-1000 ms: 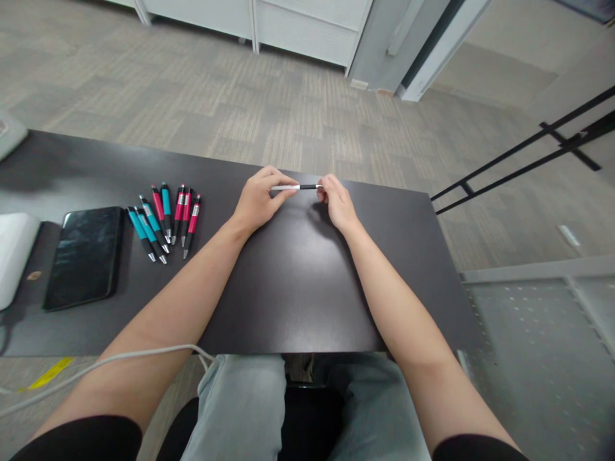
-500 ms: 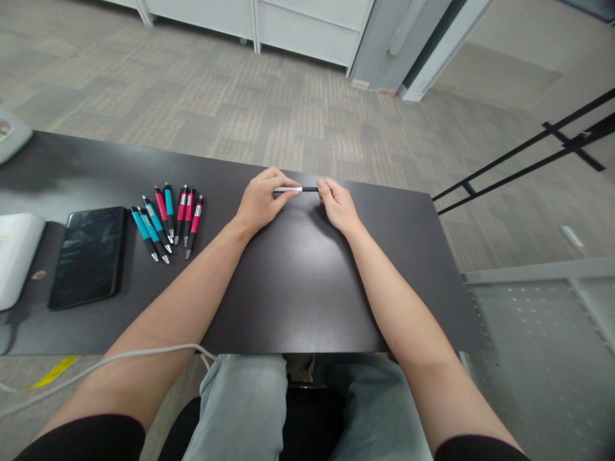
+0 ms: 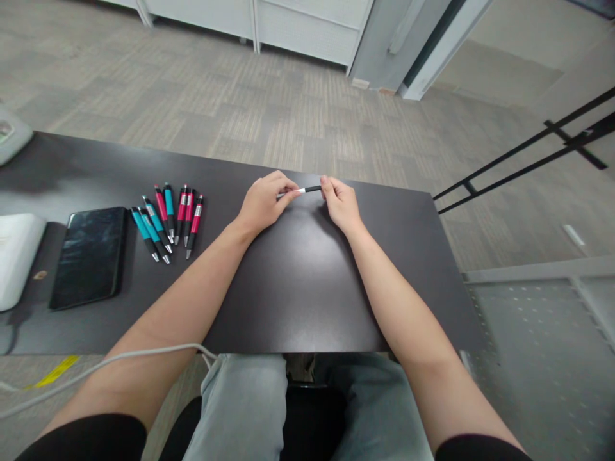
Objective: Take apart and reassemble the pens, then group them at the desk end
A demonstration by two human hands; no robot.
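A white and black pen (image 3: 312,189) spans the gap between my two hands, above the far part of the dark table. My left hand (image 3: 266,200) pinches its white end between thumb and fingers, which cover most of that part. At the black end, my right hand (image 3: 339,203) grips it with the thumb on the near side and the fingers curled. Left of my hands, several pens with teal barrels (image 3: 154,221) and pink barrels (image 3: 188,214) lie in a loose fan on the table.
On the dark table (image 3: 298,301), a black tablet-like device (image 3: 89,256) lies left of the pens. A white box-like object (image 3: 16,256) sits at the left edge. A pale cable (image 3: 144,351) crosses over my left forearm. Black metal bars (image 3: 519,153) stand beyond the right edge.
The pen has tilted slightly, its black end now higher than its white end. My left fingers have slid over more of the white part. The loose pens have not moved.
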